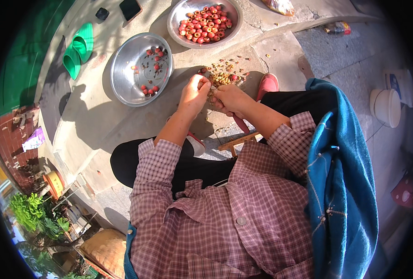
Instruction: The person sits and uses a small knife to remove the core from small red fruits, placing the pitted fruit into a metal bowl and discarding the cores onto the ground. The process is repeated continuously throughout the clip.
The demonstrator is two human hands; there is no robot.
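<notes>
My left hand (pixel 194 93) is raised over the ground with its fingertips pinched together; whatever they may hold is hidden. Close against it, my right hand (pixel 235 99) is closed around a tool with a pinkish-red handle (pixel 241 125); its working end is hidden by the fingers. Just beyond both hands lies a heap of hawthorn seeds and scraps (pixel 221 78), with a few red fruits such as a hawthorn (pixel 234 77) among it. A metal basin (pixel 119 75) at the left holds several hawthorns and dark bits. Another metal basin (pixel 174 31) behind is piled with cored hawthorns (pixel 204 26).
Green slippers (pixel 74 52), a phone (pixel 130 9) and a small black object (pixel 102 14) lie at the upper left. A bottle (pixel 338 28) and white tubs (pixel 388 106) are at the right. A blue garment (pixel 346 174) drapes beside my right arm. A wooden stool part (pixel 239 141) shows between my legs.
</notes>
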